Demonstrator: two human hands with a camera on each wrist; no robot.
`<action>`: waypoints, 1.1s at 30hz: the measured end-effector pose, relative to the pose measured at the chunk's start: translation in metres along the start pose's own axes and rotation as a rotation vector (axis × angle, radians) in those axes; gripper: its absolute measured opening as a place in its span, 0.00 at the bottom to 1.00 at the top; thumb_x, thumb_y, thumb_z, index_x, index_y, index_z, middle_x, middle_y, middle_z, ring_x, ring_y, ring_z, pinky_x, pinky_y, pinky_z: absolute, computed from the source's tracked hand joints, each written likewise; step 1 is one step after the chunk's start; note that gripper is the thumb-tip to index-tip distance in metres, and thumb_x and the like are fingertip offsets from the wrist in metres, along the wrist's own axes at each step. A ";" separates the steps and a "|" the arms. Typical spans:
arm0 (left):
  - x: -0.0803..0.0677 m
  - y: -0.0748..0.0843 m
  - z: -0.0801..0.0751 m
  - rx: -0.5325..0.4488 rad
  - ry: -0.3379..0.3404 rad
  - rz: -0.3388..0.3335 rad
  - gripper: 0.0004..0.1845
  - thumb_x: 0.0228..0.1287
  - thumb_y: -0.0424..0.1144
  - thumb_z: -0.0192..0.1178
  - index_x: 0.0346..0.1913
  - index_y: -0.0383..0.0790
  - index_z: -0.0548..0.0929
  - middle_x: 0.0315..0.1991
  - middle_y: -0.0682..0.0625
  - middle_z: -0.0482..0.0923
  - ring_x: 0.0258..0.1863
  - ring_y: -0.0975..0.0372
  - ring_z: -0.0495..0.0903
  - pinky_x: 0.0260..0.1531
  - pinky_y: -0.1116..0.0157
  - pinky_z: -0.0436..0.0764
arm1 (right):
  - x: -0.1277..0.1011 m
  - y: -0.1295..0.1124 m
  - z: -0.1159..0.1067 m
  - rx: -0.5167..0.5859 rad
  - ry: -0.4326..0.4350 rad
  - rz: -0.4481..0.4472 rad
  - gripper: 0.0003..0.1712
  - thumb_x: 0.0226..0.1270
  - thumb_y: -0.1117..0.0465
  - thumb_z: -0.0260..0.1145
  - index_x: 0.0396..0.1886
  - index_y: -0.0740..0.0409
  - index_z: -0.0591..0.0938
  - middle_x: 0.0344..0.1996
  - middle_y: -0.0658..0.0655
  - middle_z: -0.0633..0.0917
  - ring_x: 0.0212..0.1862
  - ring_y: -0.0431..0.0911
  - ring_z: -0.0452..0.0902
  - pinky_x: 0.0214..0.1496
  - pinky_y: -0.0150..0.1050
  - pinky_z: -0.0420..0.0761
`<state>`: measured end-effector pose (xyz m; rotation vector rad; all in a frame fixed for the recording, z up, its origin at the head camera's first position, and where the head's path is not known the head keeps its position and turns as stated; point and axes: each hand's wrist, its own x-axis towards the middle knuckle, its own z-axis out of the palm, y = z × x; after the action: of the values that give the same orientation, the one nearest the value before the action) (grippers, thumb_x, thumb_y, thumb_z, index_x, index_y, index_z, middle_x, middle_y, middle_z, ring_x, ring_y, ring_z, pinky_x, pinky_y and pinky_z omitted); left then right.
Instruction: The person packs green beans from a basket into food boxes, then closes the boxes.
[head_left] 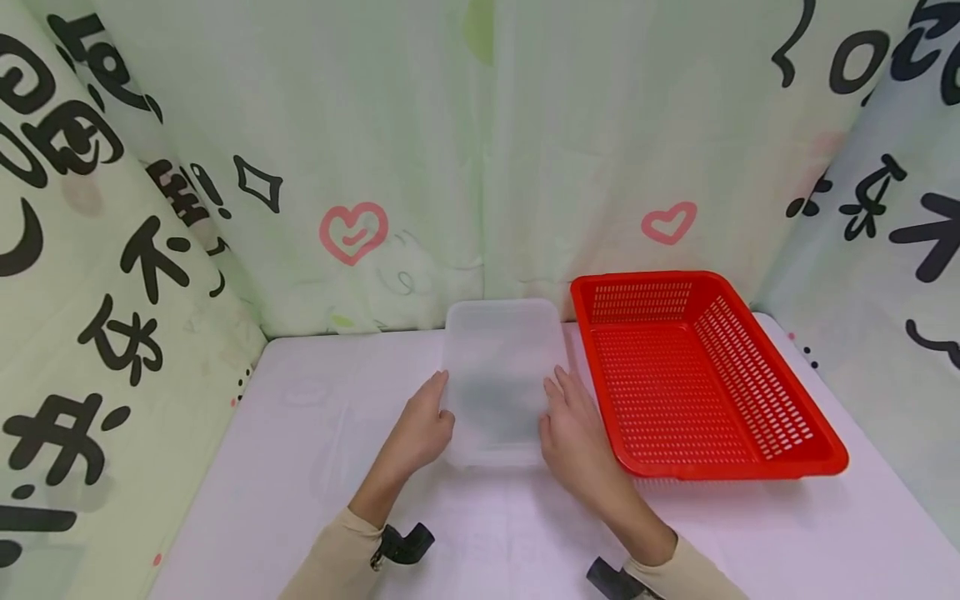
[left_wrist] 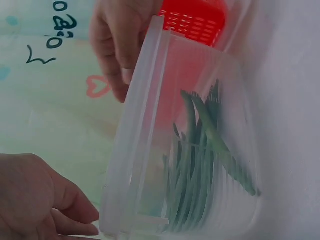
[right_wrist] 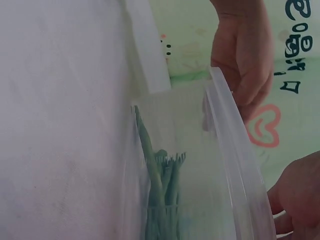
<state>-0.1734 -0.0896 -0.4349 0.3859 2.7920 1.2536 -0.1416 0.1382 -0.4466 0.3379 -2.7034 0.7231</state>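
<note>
A clear plastic box with a frosted lid [head_left: 502, 375] stands on the table in front of me. Through its wall the left wrist view shows several green forks [left_wrist: 197, 150], and the right wrist view shows some of their tines. My left hand [head_left: 420, 425] touches the left edge of the lid, index finger stretched along it and thumb near the rim. On the opposite edge, my right hand [head_left: 581, 433] rests its fairly straight fingers along the lid. The lid sits on top of the box; whether it is fully seated I cannot tell.
A red perforated basket [head_left: 675, 375] stands on the right, close beside my right hand. The table [head_left: 300, 492] wears a pale cloth. Printed curtains [head_left: 450, 167] hang behind the table and on both sides.
</note>
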 end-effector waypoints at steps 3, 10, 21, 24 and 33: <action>0.008 0.004 0.004 0.116 0.046 0.116 0.31 0.69 0.25 0.47 0.74 0.22 0.60 0.77 0.30 0.54 0.77 0.43 0.56 0.74 0.47 0.60 | 0.007 -0.002 0.001 -0.088 0.012 -0.084 0.29 0.69 0.65 0.65 0.66 0.76 0.73 0.70 0.73 0.70 0.74 0.68 0.60 0.76 0.58 0.61; 0.031 0.005 0.026 0.495 0.095 0.404 0.29 0.72 0.31 0.51 0.72 0.22 0.64 0.75 0.30 0.58 0.75 0.40 0.60 0.74 0.50 0.63 | 0.027 -0.003 0.012 -0.186 -0.032 -0.102 0.34 0.73 0.57 0.64 0.70 0.75 0.69 0.71 0.73 0.69 0.75 0.68 0.59 0.78 0.58 0.58; 0.023 0.005 0.044 0.688 -0.026 0.268 0.32 0.78 0.45 0.44 0.76 0.28 0.61 0.79 0.35 0.54 0.79 0.45 0.52 0.76 0.47 0.58 | 0.021 0.004 0.021 -0.252 -0.168 -0.055 0.38 0.75 0.51 0.59 0.73 0.73 0.65 0.75 0.71 0.63 0.78 0.63 0.55 0.80 0.57 0.53; 0.024 0.006 0.043 0.683 -0.014 0.280 0.31 0.77 0.44 0.46 0.74 0.27 0.64 0.77 0.33 0.57 0.78 0.44 0.55 0.74 0.46 0.61 | 0.023 0.002 0.020 -0.239 -0.173 -0.046 0.38 0.74 0.51 0.60 0.73 0.73 0.66 0.75 0.71 0.63 0.78 0.64 0.55 0.80 0.58 0.53; 0.042 0.001 0.037 0.670 0.087 0.326 0.27 0.76 0.38 0.49 0.71 0.24 0.68 0.73 0.31 0.63 0.75 0.42 0.61 0.72 0.44 0.65 | 0.033 0.003 0.021 -0.236 -0.138 0.003 0.40 0.73 0.52 0.62 0.73 0.75 0.65 0.74 0.72 0.64 0.78 0.66 0.54 0.80 0.57 0.53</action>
<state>-0.2083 -0.0517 -0.4570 0.8584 3.2519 0.3120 -0.1775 0.1252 -0.4529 0.3357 -2.8802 0.3872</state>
